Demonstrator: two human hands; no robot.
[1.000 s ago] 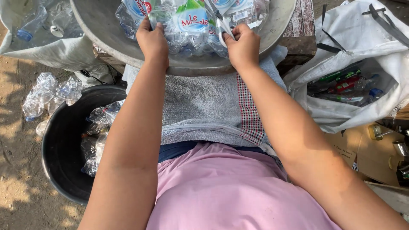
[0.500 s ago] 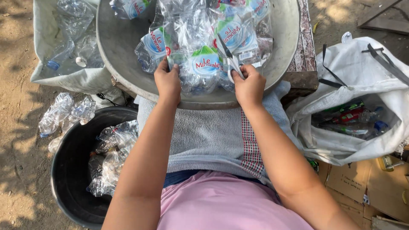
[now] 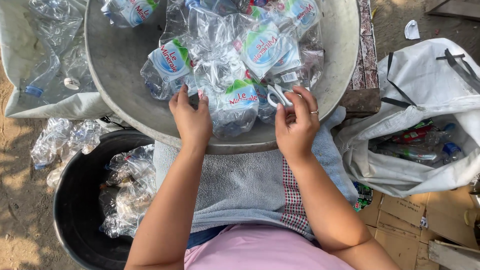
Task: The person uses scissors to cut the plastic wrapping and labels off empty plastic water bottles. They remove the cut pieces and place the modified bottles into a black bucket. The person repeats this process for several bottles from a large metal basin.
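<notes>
A large grey metal basin point(image 3: 125, 75) in front of me holds several crushed clear plastic bottles with blue, green and white labels. My left hand point(image 3: 191, 117) rests fingers down on one crushed bottle point(image 3: 235, 107) at the basin's near edge. My right hand point(image 3: 296, 122), a ring on one finger, grips white-handled scissors point(image 3: 276, 95) just right of that bottle. The scissor blades are hidden among the bottles.
A black tub point(image 3: 75, 200) at lower left holds crushed label-free bottles. A white sack point(image 3: 420, 100) at right holds coloured bottles. Another pale sack point(image 3: 45, 65) of clear bottles lies at upper left. A grey towel point(image 3: 240, 185) covers my lap. Flattened cardboard point(image 3: 410, 220) lies at lower right.
The view has tilted down, so the basin and my hands sit lower in the picture. Both hands drew back slightly to the basin's near edge, the right still on the scissors.
</notes>
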